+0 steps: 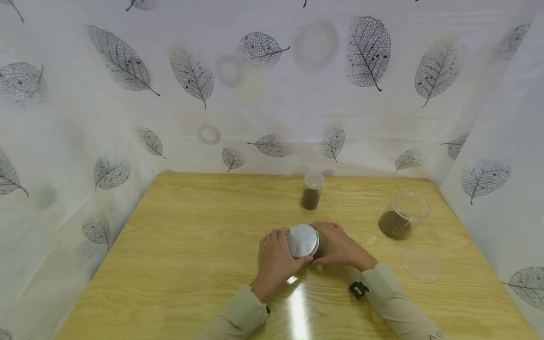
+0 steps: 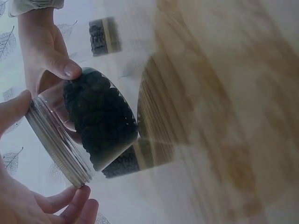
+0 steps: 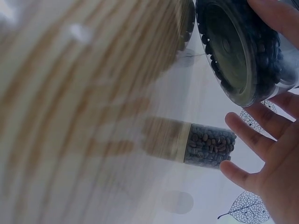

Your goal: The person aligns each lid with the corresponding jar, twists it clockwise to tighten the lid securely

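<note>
From the head view, the body of the jar (image 1: 319,245) is almost wholly hidden: its silver lid (image 1: 302,240) faces up and the left hand (image 1: 276,257) and right hand (image 1: 340,245) cover its sides, so only a dark sliver shows at 3 o'clock of the lid. Both sleeves run off the bottom edge. In the left wrist view the table (image 2: 224,93) is smeared with blur, and the left hand there is cut by the left and bottom edges. The right wrist view blurs the wood too; the jar is clipped at 12 o'clock, the right hand at 3 o'clock.
</note>
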Demonstrator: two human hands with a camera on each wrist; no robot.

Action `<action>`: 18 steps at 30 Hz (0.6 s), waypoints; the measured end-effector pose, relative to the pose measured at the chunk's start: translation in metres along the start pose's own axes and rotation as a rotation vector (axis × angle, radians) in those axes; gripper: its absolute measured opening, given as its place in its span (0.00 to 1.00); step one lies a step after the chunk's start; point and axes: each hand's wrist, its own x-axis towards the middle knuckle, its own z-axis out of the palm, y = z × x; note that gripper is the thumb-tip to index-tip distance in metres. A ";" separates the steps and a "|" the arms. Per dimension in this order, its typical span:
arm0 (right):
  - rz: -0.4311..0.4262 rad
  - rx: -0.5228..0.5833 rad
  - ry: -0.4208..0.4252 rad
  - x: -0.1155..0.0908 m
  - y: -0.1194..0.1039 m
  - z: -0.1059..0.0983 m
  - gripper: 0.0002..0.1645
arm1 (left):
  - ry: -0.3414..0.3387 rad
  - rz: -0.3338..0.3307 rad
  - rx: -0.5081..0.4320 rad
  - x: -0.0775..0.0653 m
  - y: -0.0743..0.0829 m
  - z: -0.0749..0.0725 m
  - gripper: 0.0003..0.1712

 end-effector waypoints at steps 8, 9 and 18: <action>-0.003 0.014 -0.006 0.000 0.000 -0.001 0.53 | -0.058 0.065 -0.014 0.004 -0.007 -0.003 0.48; -0.002 0.016 -0.008 0.000 0.000 -0.001 0.53 | -0.071 0.077 -0.025 0.005 -0.008 -0.003 0.48; -0.010 0.023 -0.019 0.000 0.002 0.000 0.53 | -0.223 0.166 -0.140 0.014 -0.020 -0.009 0.50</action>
